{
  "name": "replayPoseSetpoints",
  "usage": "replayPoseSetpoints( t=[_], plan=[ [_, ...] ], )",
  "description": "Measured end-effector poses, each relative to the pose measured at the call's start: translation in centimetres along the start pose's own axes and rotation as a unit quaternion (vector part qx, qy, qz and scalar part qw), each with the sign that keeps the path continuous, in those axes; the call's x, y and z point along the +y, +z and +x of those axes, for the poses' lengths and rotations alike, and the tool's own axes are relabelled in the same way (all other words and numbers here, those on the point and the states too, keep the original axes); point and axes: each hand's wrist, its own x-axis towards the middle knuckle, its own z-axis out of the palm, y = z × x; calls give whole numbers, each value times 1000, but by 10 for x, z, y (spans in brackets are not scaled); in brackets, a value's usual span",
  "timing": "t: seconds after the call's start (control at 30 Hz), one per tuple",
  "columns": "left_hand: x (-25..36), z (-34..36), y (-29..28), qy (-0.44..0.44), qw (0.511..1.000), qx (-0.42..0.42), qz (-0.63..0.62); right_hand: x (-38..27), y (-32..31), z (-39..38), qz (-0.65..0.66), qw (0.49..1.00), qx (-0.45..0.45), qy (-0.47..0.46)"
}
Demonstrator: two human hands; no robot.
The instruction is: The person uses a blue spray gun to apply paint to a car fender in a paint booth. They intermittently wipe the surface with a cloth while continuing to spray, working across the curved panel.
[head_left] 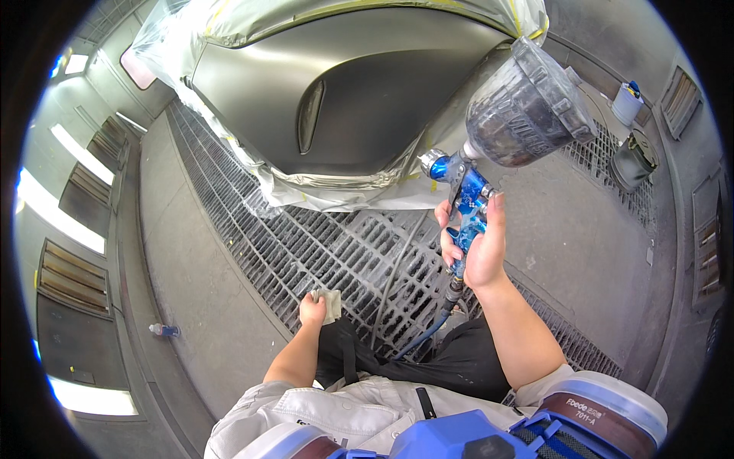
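1. Gun held up before panel; R hand wrapped round gun.
2. Cup tilted on top, contents hidden; more lean might spill it.
3. Hose runs dn by legs; snag there could jerk gun, prob. marring panel.
4. L hand closed on cloth, low over grate.

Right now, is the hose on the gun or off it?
On: the hose joins the gun at its lower end, below the right hand.
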Motion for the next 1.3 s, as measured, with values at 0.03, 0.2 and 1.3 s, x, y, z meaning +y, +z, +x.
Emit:
replayPoseSetpoints(
  t=[0.03,0.2,1.3],
  plan=[
    [0,0,0,1,1000,-3,-2,0,-1,0,6,1000,-3,-1],
    [-1,1,3,-1,1000,-1,6,0,-3,0,11,1000,-8,2],
    [-5,4,5,-2,1000,-9,-12,1,-3,0,9,1000,-2,2]
  ],
)
